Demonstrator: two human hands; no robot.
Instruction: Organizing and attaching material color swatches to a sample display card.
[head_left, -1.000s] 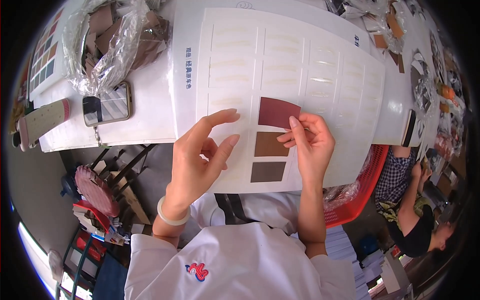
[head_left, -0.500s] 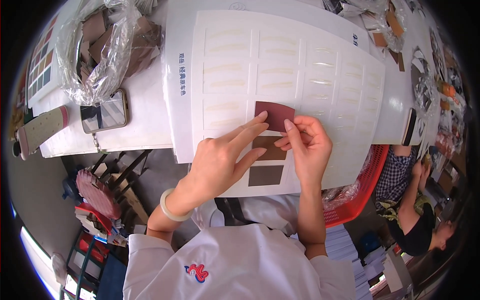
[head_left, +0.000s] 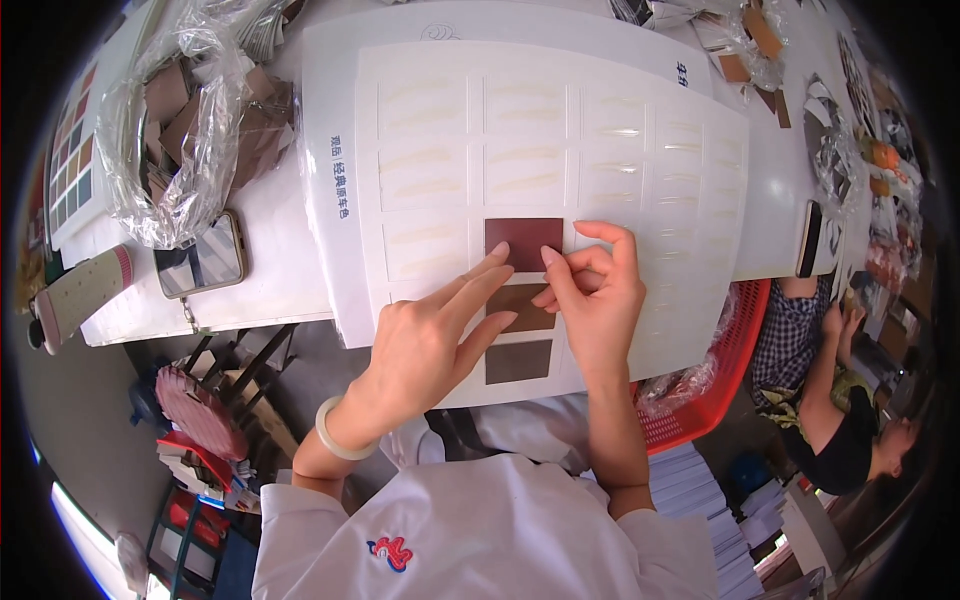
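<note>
Between the two hands, a maroon rectangular swatch (head_left: 523,231) lies on a white, glue-streaked card (head_left: 640,215). The left hand (head_left: 430,335), thumb spread from its stretched fingers, rests fingertips on the swatch's lower left, seemingly steadying it; the right hand (head_left: 600,300), forefinger raised clear of its thumb, sets that thumb at the right edge, likely keeping it square. Three swatches show, counting one brown rectangle (head_left: 528,312) and one dark grey-brown rectangle (head_left: 518,362) nearer the wrists.

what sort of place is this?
Likely a colour-sample workshop: a maroon swatch on a gridded white card, a clear plastic bag of loose brown swatches, and a co-worker at the right.
</note>
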